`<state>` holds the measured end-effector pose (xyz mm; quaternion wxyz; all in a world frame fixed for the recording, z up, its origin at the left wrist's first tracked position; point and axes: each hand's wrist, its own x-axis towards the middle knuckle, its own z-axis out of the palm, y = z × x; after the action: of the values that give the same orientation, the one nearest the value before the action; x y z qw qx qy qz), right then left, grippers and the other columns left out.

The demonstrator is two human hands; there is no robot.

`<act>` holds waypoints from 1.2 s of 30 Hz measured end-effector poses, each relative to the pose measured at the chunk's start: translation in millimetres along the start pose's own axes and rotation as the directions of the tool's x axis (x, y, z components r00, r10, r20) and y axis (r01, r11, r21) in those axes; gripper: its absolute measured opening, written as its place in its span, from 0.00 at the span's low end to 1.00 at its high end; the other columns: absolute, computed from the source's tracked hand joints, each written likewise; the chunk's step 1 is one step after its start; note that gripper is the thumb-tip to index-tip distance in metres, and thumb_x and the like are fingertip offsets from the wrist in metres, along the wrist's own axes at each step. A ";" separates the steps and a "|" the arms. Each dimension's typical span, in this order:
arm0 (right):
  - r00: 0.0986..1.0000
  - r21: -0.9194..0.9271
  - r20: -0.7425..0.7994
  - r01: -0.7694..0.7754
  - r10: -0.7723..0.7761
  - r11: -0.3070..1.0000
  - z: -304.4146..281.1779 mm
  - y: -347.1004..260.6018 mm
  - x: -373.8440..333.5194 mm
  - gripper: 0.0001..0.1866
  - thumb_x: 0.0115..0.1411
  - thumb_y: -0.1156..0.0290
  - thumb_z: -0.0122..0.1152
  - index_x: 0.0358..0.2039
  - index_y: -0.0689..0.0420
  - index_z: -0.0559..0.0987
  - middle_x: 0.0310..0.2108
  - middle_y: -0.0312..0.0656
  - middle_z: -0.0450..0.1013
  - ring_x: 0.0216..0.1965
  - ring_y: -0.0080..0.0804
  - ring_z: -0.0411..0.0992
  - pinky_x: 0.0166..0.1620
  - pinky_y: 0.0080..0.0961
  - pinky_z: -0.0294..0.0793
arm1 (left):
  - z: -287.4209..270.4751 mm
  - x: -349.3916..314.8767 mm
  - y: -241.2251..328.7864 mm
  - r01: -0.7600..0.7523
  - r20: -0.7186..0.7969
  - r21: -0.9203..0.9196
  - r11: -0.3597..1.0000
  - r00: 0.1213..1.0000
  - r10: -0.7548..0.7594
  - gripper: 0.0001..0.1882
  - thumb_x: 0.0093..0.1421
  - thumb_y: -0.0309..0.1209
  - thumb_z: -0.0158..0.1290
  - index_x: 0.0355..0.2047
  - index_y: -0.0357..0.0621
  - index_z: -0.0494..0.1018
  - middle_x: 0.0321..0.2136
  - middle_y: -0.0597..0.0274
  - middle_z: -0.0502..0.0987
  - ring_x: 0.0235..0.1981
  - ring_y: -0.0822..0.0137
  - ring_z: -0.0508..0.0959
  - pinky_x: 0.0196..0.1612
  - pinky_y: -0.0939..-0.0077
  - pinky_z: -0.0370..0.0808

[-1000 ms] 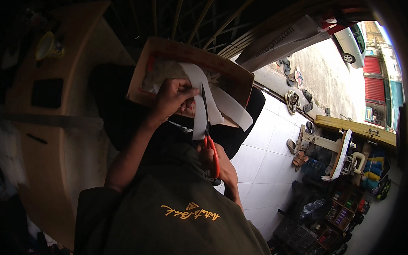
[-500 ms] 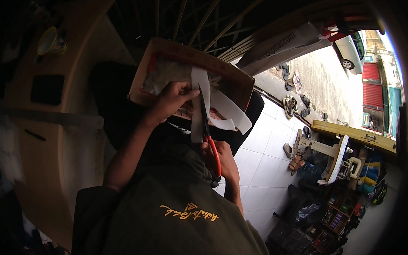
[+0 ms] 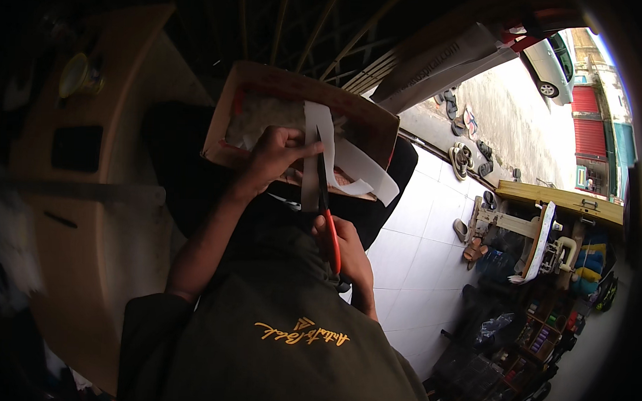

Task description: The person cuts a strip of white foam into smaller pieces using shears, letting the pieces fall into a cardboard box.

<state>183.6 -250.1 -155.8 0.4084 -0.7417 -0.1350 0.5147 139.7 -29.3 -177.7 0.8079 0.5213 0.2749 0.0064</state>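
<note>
Scissors with red handles and dark blades are in my right hand, pointing away from me. Their blades lie along a white strip of paper-like or cloth-like material, whose exact kind I cannot tell. The strip is pinched between the thumb and fingers of my left hand, close to the blade tips. One part of it hangs below that hand, while another white length curls off to the right. Beneath both, an open cardboard box rests across my lap, with pale scraps inside.
On the left is a wooden desk with a dark flat pad. White floor tiles lie to the right. Beyond are sandals and shoes, a sewing machine and a rack of thread spools.
The scissors have moved slightly away from me along the strip, and my right hand has gone with them. My left hand still pinches the strip. The whole view has shifted a little.
</note>
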 end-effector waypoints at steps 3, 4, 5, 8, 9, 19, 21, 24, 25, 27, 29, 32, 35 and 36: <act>1.000 0.201 0.017 -0.018 0.015 0.979 1.2 1.7 -7.1 0.22 0.66 0.51 0.56 0.41 0.61 0.75 0.22 0.30 0.68 0.21 0.14 0.65 0.25 0.13 0.62 | -0.1 3.0 -6.1 -0.067 -0.004 -0.021 0.998 0.998 0.067 0.16 0.59 0.35 0.61 0.40 0.32 0.76 0.29 0.61 0.81 0.29 0.75 0.81 0.31 0.79 0.82; 1.000 0.280 0.022 -0.025 0.020 0.960 2.1 4.2 -9.9 0.21 0.66 0.53 0.56 0.43 0.61 0.75 0.24 0.31 0.69 0.22 0.15 0.66 0.26 0.13 0.62 | 0.6 4.0 -7.3 -0.107 0.000 -0.027 0.994 0.994 0.108 0.16 0.59 0.35 0.60 0.40 0.32 0.76 0.29 0.61 0.81 0.29 0.76 0.81 0.31 0.80 0.82; 1.000 0.310 -0.011 0.023 -0.021 0.951 3.3 8.0 -11.9 0.20 0.66 0.55 0.56 0.45 0.62 0.75 0.25 0.32 0.70 0.23 0.16 0.67 0.27 0.13 0.64 | 1.1 4.1 -7.4 -0.104 -0.006 -0.020 0.994 0.995 0.103 0.16 0.59 0.35 0.60 0.40 0.32 0.76 0.29 0.62 0.81 0.29 0.76 0.81 0.30 0.80 0.82; 0.994 0.377 -0.077 0.102 -0.079 0.920 6.5 17.6 -16.5 0.18 0.67 0.63 0.56 0.50 0.63 0.74 0.30 0.37 0.73 0.29 0.21 0.72 0.34 0.16 0.70 | 2.7 4.0 -6.8 -0.112 -0.020 0.011 0.994 0.993 0.113 0.16 0.59 0.35 0.60 0.40 0.33 0.76 0.29 0.62 0.81 0.29 0.78 0.81 0.29 0.81 0.80; 0.996 0.388 -0.071 0.082 -0.059 0.918 5.4 17.2 -18.0 0.18 0.66 0.65 0.56 0.51 0.64 0.73 0.33 0.39 0.75 0.32 0.23 0.74 0.38 0.19 0.72 | 2.3 5.9 -9.4 -0.131 -0.023 0.027 0.991 0.991 0.132 0.16 0.59 0.35 0.60 0.40 0.33 0.77 0.29 0.62 0.81 0.29 0.78 0.81 0.28 0.82 0.80; 0.999 0.302 -0.029 0.046 -0.039 0.952 5.8 5.1 -17.7 0.22 0.66 0.62 0.57 0.54 0.66 0.71 0.40 0.47 0.78 0.36 0.29 0.79 0.41 0.22 0.78 | 12.6 -11.3 4.2 -0.081 -0.181 0.188 0.979 0.977 0.115 0.18 0.62 0.40 0.59 0.39 0.35 0.76 0.28 0.64 0.79 0.27 0.79 0.78 0.30 0.82 0.77; 0.999 0.309 -0.002 0.042 -0.044 0.950 8.2 4.6 -15.8 0.23 0.66 0.63 0.58 0.54 0.66 0.71 0.40 0.47 0.79 0.36 0.30 0.79 0.41 0.22 0.78 | 15.1 -25.9 1.4 -0.236 -0.286 0.660 0.713 0.799 0.529 0.17 0.64 0.40 0.57 0.40 0.35 0.75 0.29 0.62 0.79 0.28 0.77 0.78 0.31 0.80 0.76; 0.998 0.326 0.033 0.037 -0.051 0.945 11.0 0.2 -15.6 0.22 0.66 0.64 0.57 0.54 0.67 0.71 0.40 0.45 0.78 0.38 0.29 0.79 0.42 0.23 0.77 | 18.3 -75.5 24.4 -0.037 -0.263 0.680 0.733 0.920 0.290 0.16 0.66 0.38 0.53 0.44 0.36 0.74 0.33 0.58 0.79 0.33 0.74 0.79 0.34 0.79 0.77; 0.997 0.334 0.047 0.037 -0.056 0.942 12.7 -1.0 -15.5 0.22 0.66 0.65 0.57 0.54 0.67 0.71 0.40 0.45 0.78 0.38 0.29 0.78 0.42 0.23 0.76 | 17.4 -93.7 31.2 0.103 -0.233 0.594 0.798 0.971 0.048 0.15 0.67 0.37 0.52 0.45 0.37 0.73 0.35 0.57 0.78 0.35 0.73 0.79 0.36 0.79 0.77; 0.997 0.351 0.033 0.058 -0.074 0.935 17.7 0.0 -13.6 0.22 0.65 0.64 0.59 0.54 0.66 0.72 0.39 0.45 0.79 0.36 0.28 0.78 0.41 0.22 0.76 | 10.9 -112.4 13.8 0.134 -0.061 0.517 0.845 0.991 -0.120 0.15 0.67 0.35 0.52 0.48 0.36 0.71 0.38 0.57 0.78 0.40 0.72 0.79 0.40 0.79 0.77; 0.994 0.303 0.034 0.090 -0.105 0.949 21.5 -3.0 -12.8 0.21 0.65 0.65 0.60 0.53 0.65 0.73 0.38 0.44 0.79 0.36 0.27 0.77 0.41 0.22 0.76 | 8.9 -123.0 -13.5 0.143 0.028 0.414 0.899 0.985 -0.170 0.16 0.67 0.33 0.52 0.51 0.36 0.69 0.41 0.56 0.77 0.44 0.71 0.78 0.45 0.78 0.77; 0.981 0.154 0.030 0.187 -0.193 0.970 26.7 -7.0 -10.8 0.20 0.64 0.66 0.60 0.52 0.65 0.75 0.38 0.44 0.77 0.37 0.29 0.76 0.42 0.24 0.74 | 13.7 -130.0 -37.6 0.091 0.011 0.260 0.961 0.995 -0.097 0.20 0.65 0.31 0.55 0.53 0.34 0.67 0.43 0.56 0.76 0.46 0.69 0.78 0.51 0.74 0.76; 0.959 0.068 -0.019 0.283 -0.282 0.957 34.5 -4.6 -9.1 0.20 0.63 0.67 0.58 0.53 0.64 0.75 0.37 0.48 0.75 0.38 0.36 0.75 0.42 0.28 0.73 | 14.4 -132.2 -43.7 0.030 0.017 0.222 0.975 0.999 -0.035 0.23 0.61 0.32 0.60 0.52 0.35 0.66 0.44 0.55 0.76 0.47 0.66 0.78 0.50 0.71 0.77; 0.958 0.062 -0.031 0.286 -0.285 0.956 36.3 -5.5 -9.7 0.20 0.63 0.67 0.58 0.53 0.64 0.75 0.37 0.48 0.74 0.38 0.38 0.74 0.43 0.29 0.72 | 12.5 -130.6 -45.7 0.034 0.026 0.250 0.968 0.999 -0.042 0.24 0.60 0.31 0.61 0.52 0.35 0.65 0.44 0.55 0.75 0.47 0.67 0.78 0.50 0.72 0.77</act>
<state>148.9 -235.7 -150.3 0.5040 -0.7061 -0.2193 0.4465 21.9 -99.5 -155.4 0.7402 0.6132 0.2708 -0.0519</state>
